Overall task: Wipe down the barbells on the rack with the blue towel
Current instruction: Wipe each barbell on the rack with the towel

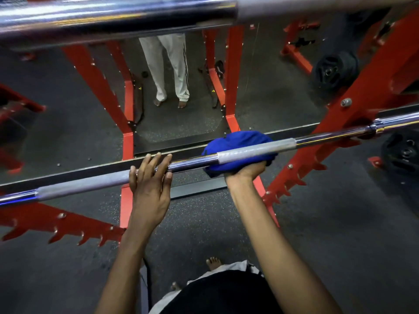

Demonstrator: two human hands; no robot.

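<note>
Head view, standing at the red rack (367, 87), looking down.

- Lower barbell (108, 181) runs from near left to far right across the frame. Upper barbell (113, 17) sits very close overhead, blurred.
- Left hand (149, 184) lies on the lower barbell, fingers straight and draped over the top, not wrapped round it.
- Right hand (246, 172) comes up from below on the right, clutching the bunched blue towel (235, 141) against the underside and far side of the rough grip section.

Risks, as judged:
- The left hand only rests on the bar, so a hard wipe could roll or shift it on its hooks.
- The towel is wadded and leaves the near top face of the bar bare, so that strip may go unwiped.
- Rough metal could snag the cloth and tug it loose from the grip.
- Straightening up could knock the head on the upper barbell.
- A bare foot (213, 262) stands near, almost below the bar, and is exposed if anything drops.
- Weight plates (333, 71) hang far right, clear of the hands.
</note>
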